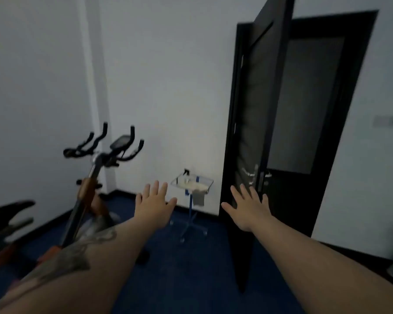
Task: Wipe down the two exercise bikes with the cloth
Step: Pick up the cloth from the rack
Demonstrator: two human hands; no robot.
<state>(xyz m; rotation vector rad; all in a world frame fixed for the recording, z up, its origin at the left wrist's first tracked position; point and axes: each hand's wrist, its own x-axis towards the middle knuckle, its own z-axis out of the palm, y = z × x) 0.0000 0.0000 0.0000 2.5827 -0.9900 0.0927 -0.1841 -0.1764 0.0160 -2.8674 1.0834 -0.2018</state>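
Note:
A black and orange exercise bike stands at the left by the white wall, its handlebars and console raised. Part of a second bike, a black saddle and orange frame, shows at the far left edge. A pale cloth lies on a small clear-topped trolley by the far wall, with a grey piece hanging off its front. My left hand and my right hand are both stretched out in front of me with fingers spread, holding nothing, either side of the trolley.
A spray bottle stands on the trolley. A black door stands open edge-on at the right, close behind my right hand. Blue carpet covers the floor. A pale object sits at the far right edge.

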